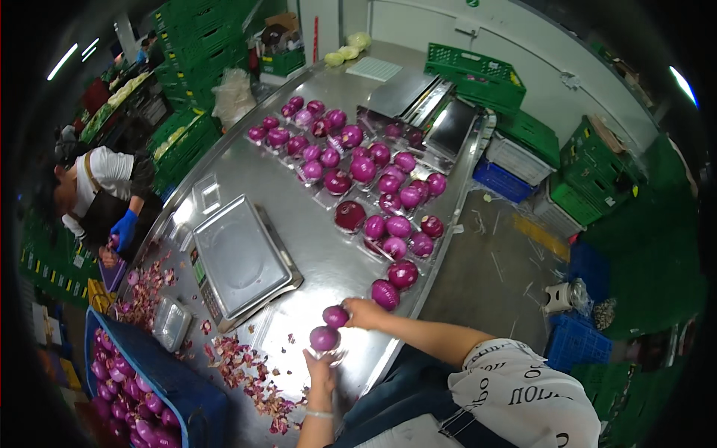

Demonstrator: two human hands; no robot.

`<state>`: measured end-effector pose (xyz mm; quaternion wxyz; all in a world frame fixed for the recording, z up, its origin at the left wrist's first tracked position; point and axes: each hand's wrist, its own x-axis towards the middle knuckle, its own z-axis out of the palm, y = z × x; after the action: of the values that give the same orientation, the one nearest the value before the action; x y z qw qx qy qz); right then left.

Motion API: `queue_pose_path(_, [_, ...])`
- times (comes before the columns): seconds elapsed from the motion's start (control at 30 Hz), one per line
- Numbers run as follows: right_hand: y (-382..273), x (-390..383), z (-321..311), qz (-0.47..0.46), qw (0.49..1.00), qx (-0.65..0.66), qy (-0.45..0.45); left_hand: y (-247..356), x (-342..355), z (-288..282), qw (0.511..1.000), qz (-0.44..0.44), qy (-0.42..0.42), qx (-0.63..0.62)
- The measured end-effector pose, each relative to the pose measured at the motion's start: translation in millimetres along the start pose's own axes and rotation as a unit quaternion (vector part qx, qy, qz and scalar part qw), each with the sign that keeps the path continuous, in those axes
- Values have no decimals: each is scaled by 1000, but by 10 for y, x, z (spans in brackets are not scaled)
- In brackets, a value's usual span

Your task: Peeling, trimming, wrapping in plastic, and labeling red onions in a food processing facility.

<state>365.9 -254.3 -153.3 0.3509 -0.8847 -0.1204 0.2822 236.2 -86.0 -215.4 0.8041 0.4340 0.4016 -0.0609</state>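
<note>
Two peeled red onions are between my hands, over the near part of the steel table [246,168]. My right hand [364,313] has its fingers closed on the farther red onion [335,316]. Just below it, my left hand [321,367] supports the nearer red onion [325,339] from beneath, with a clear plastic tray partly visible under it. Both are apart from the rows of packed red onions [363,169], which sit in clear trays to the far right. The closest packed onion [385,294] lies just beyond my right hand.
A weighing scale [243,257] stands left of my hands. Onion skins [243,366] litter the table, beside an unfilled clear tray [172,324]. A blue crate [196,399] of onions is at lower left. Another person [112,187] works at the left edge. Green crates [478,75] stand behind.
</note>
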Motion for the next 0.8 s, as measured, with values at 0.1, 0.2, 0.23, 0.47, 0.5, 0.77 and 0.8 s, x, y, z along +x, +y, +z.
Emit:
queue_pose_path(0.1, [147,-261,144,-59,979,193,-35,191,-313,-389,995,-12,-47,-82])
queue_pose_path(0.2, [100,-505,108,72,920,376,-84,449,-790,-582,997,36,22,-70])
queue_pose_path(0.23, [196,-521,198,72,968,228,-70,507,-925,-615,997,56,28,-43])
queue_pose_path(0.47, [170,-551,898,-216,947,-225,-71,778,-1292,-413,981,152,-11,118])
queue_pose_path(0.5, [159,-551,881,-240,939,-242,-55,791,-1302,-308,977,159,-26,137])
queue_pose_path(0.77, [568,-634,257,-223,958,177,-20,528,-1166,936,942,155,-165,248])
queue_pose_path(0.8, [544,-692,42,-127,926,332,-127,472,-1121,1132,936,153,-179,261])
